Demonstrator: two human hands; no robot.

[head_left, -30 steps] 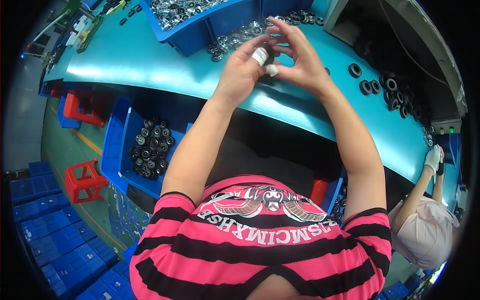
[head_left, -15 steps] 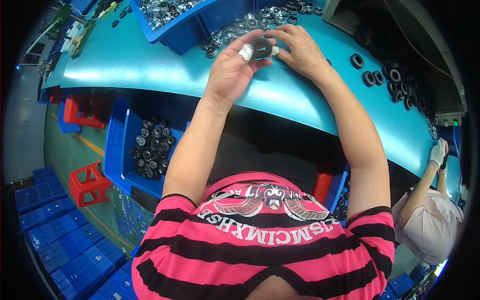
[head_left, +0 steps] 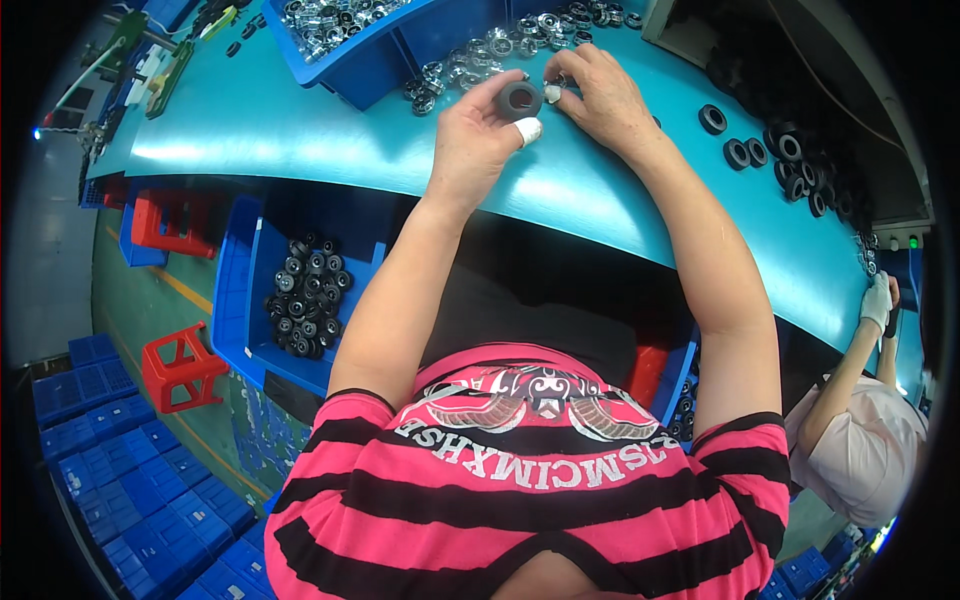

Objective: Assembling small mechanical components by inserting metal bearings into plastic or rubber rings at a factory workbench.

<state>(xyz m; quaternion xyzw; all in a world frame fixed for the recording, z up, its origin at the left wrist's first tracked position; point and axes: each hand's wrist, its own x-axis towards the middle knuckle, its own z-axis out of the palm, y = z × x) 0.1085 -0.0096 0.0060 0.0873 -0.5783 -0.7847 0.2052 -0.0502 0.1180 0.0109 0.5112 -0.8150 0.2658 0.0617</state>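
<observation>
Pinched between left hand [head_left: 478, 140] thumb and taped fingertips: one black rubber ring [head_left: 520, 98], held just above teal bench [head_left: 300, 130], near front of blue bin [head_left: 370, 60]. Right hand [head_left: 605, 95] fingers curled narrow at loose pile of silvery bearings [head_left: 480, 55], touching a small pale part beside ring; actual hold cannot be told. Step judged: mating ring with bearing. Next move calls for aligning bores squarely, pressing evenly. More black rings [head_left: 790, 160] well apart to right.

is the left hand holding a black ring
Yes, the left hand grips a black ring between thumb and fingers above the teal table.
</observation>
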